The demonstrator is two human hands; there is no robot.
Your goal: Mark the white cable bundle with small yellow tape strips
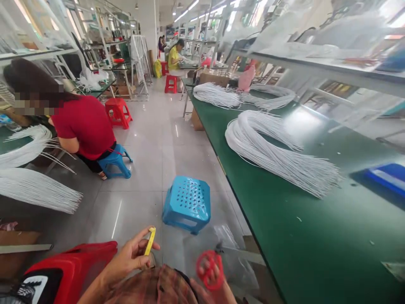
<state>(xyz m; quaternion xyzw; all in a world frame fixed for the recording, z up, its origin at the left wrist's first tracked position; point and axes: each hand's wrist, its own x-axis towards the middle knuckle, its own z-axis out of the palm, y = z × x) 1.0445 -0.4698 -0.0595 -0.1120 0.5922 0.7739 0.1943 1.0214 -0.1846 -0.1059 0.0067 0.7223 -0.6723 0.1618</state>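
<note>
At the bottom middle, my left hand point(133, 255) pinches a short yellow strip point(150, 242) that looks like measuring tape. The strip stands up between thumb and fingers. Low on the right, my right hand point(218, 276) is closed around scissors point(209, 264) with red handles. Their dark blades point to the right, toward the table edge, and are blurred. Both hands are in front of my body, apart from each other, with a blue plastic stool point(190, 200) just ahead on the floor.
On the right, a green-topped table point(316, 245) bears bundles of white wires point(272, 147) and a blue object point(387, 179). A shelf point(316, 63) runs above it. To the left, a co-worker in red point(87, 126) sits by more wires point(38, 190). A red stool point(66, 270) is at lower left.
</note>
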